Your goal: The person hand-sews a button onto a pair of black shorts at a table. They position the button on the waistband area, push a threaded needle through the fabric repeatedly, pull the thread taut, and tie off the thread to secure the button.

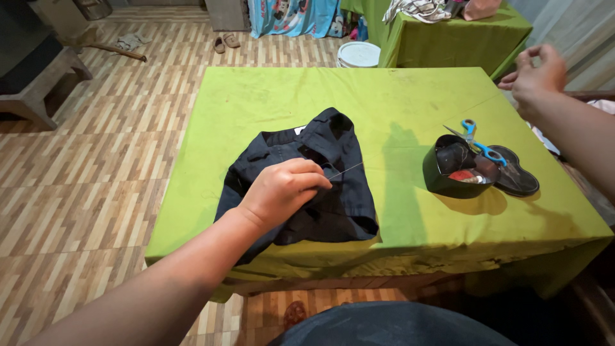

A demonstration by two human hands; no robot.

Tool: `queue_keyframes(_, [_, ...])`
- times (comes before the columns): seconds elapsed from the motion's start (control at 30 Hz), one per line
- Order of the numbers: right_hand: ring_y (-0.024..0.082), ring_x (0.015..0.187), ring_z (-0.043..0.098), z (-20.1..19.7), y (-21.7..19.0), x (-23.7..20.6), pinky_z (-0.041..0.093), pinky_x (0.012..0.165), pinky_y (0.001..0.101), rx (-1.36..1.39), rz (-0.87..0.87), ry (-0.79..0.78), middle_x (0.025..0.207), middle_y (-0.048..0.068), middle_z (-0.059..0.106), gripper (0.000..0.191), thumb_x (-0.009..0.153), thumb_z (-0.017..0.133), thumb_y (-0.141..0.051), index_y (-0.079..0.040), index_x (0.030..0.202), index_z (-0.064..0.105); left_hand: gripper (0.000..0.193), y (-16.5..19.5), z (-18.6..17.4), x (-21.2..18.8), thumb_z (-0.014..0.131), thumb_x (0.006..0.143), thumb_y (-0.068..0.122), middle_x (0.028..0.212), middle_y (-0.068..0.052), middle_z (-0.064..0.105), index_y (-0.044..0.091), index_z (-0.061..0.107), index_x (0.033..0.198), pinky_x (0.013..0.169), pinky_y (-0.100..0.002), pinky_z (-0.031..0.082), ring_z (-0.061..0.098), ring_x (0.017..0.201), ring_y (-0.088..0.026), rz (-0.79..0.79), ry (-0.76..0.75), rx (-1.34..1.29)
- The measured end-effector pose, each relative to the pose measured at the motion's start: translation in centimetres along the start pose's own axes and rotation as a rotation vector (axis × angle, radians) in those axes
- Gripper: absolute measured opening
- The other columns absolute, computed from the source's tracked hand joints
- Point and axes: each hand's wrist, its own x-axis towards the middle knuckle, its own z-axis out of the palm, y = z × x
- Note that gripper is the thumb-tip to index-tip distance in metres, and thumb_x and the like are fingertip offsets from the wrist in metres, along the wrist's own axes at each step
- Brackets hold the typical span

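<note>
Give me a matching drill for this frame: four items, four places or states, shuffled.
Items:
1. left hand
2. right hand
3. scissors
4. white bucket

Places or states:
A. on the floor behind the table
B. raised at the table's far right corner
C. pressed on the dark garment
D. lying across the black container

Pairs: 1-C, 2-B, 3-D, 4-A

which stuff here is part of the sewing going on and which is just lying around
In use: left hand pinching a thread over the dark garment; right hand raised at the far side; black container of sewing bits; blue scissors.

Lying about: sandals on the floor; white bucket; cloths on the far table.
</note>
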Motion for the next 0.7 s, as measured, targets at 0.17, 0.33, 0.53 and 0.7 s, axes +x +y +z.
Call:
queue_keyframes(0.17, [0.015,0.074,0.071,-0.9,0.3,0.1,0.058,0.061,0.0302,0.000,0.129,0.010,0.092,0.009,0.069,0.019,0.117,0.056,-0.022,-0.008,0.129,0.053,0.019,0.5,-0.2,0.0,0.072,0.080,0.002,0.100,-0.004,0.069,0.011,0.072,0.097,0.082,-0.036,0.056,0.069,0.098,-0.025,0.024,0.052,0.015])
queue_keyframes(0.33, [0.015,0.075,0.072,0.4,-1.5,-0.3,0.054,0.058,0.0305,0.001,0.236,-0.149,0.093,0.006,0.064,0.017,0.109,0.060,-0.020,-0.010,0.124,0.057,0.019,1.5,-0.1,0.1,0.073,0.081,0.002,0.095,-0.004,0.068,0.009,0.068,0.098,0.078,-0.035,0.056,0.069,0.093,-0.025,-0.031,0.129,0.004])
queue_keyframes(0.53, [0.016,0.087,0.067,4.1,-7.5,-4.0,0.053,0.073,0.0369,0.000,0.271,-0.519,0.096,0.000,0.061,0.014,0.101,0.061,-0.018,-0.015,0.114,0.057,0.015,1.4,-0.2,1.0,0.075,0.082,0.001,0.086,-0.006,0.063,0.009,0.068,0.093,0.072,-0.035,0.054,0.067,0.083,-0.025,-0.076,0.126,-0.036])
queue_keyframes(0.7, [0.015,0.088,0.064,7.6,-13.0,-9.0,0.055,0.082,0.0350,0.064,0.158,-0.898,0.095,0.002,0.061,0.019,0.101,0.064,-0.024,-0.009,0.112,0.062,0.018,0.8,0.4,1.8,0.082,0.081,0.003,0.084,-0.002,0.061,0.009,0.070,0.094,0.067,-0.027,0.055,0.067,0.074,-0.012,-0.322,0.229,-0.238])
